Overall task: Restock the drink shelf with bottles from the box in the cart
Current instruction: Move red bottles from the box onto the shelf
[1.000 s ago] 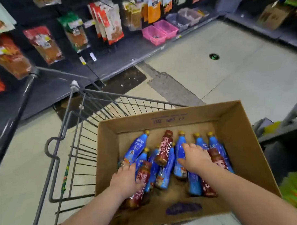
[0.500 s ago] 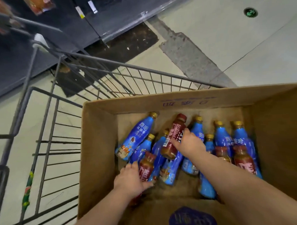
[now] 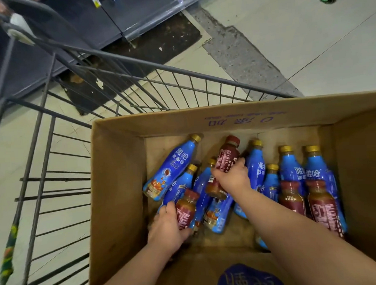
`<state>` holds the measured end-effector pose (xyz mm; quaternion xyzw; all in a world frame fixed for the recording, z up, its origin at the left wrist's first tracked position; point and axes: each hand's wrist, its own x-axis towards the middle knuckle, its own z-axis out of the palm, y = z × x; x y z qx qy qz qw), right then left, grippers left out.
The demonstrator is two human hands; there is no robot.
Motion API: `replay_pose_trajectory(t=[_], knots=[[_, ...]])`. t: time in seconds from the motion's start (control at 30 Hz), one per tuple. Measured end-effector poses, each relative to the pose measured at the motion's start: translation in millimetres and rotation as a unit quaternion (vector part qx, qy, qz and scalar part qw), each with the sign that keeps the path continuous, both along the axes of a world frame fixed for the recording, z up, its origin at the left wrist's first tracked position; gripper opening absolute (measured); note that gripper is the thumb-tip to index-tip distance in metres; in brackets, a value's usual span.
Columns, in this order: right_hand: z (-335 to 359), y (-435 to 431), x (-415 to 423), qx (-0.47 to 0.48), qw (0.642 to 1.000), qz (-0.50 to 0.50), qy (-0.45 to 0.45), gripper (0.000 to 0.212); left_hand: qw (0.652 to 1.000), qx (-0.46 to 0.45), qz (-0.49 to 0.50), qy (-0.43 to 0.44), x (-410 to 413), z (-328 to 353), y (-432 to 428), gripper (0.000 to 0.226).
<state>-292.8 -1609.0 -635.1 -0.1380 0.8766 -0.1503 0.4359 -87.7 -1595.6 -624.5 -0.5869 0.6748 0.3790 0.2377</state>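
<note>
– Two hands are in the box. Log left to right?
– Yes. Far left: grey wire shopping cart [image 3: 159, 67] on a pale tiled floor [image 3: 307, 42]. A dark shelf base [image 3: 82, 22] runs beyond it.
– Next entry?
– Brown cardboard box [image 3: 116, 187], open at the top, filling the cart's right part. The bottles lie inside it, caps toward the far wall.
– Leftmost bottle?
– Blue plastic bottle with a gold cap [image 3: 173, 168], tilted, near the left wall. Neither hand touches it.
– Left hand?
– Left hand [image 3: 166, 228] is low in the box, fingers curled round the lower body of a near dark red bottle [image 3: 186, 206]. That bottle lies on top of blue ones. Cannot tell whether it is raised off them.
– Right hand?
– Right hand [image 3: 234, 177] is deeper in. Fingers and thumb clamp the middle of a far dark red bottle [image 3: 227, 157], its red cap close to the far wall.
– To the right of that?
– Row of blue gold-capped bottles [image 3: 290, 170], side by side and touching. A pair of dark red bottles [image 3: 321, 206] lies over their lower halves, nearest the right wall.
</note>
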Motion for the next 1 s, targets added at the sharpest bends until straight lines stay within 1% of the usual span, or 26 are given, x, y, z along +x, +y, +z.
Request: replay_pose_trajectory(t=[0.03,0.1,0.13,0.3,0.4,0.5,0.6,0.7,0.8,1.0], knots=[[-1.2,1.5,0.7,-0.008,1.0,-0.007,-0.007,0.096,1.0,0.002,0.005,0.01,1.6,0.4,-0.9,0.087],[-1.0,6.9,2.2,-0.013,1.0,0.021,-0.014,0.078,0.999,0.01,0.022,0.03,4.8,2.8,-2.1,0.086],[0.5,10.3,2.6,-0.015,0.999,0.033,-0.02,0.072,0.998,0.015,0.037,0.042,5.4,4.9,-2.6,0.085],[18.2,33.3,4.8,-0.043,0.997,0.017,-0.061,0.061,0.989,0.025,0.1,0.108,5.7,22.2,-6.1,0.07],[37.7,49.9,7.8,-0.063,0.996,0.017,-0.064,0.061,0.981,0.035,0.129,0.142,3.4,38.6,-7.4,0.065],[64.8,65.0,8.7,-0.071,0.996,0.027,-0.04,0.069,0.971,0.031,0.157,0.178,-0.9,57.3,-9.7,0.061],[95.7,77.8,7.9,-0.096,0.995,0.015,-0.025,0.076,0.963,0.011,0.158,0.217,-8.4,80.1,-13.7,0.053],[129.0,90.6,5.0,-0.138,0.99,-0.008,0.006,0.073,0.955,-0.008,0.148,0.258,-19.5,107.3,-17.5,0.045],[159.6,105.2,2.3,-0.177,0.982,-0.044,0.041,0.068,0.946,-0.022,0.127,0.299,-35.5,134.6,-18.7,0.044],[206.4,138.4,1.4,-0.242,0.957,-0.116,0.106,0.071,0.928,-0.024,0.061,0.367,-78.1,179.9,-7.6,0.038]])
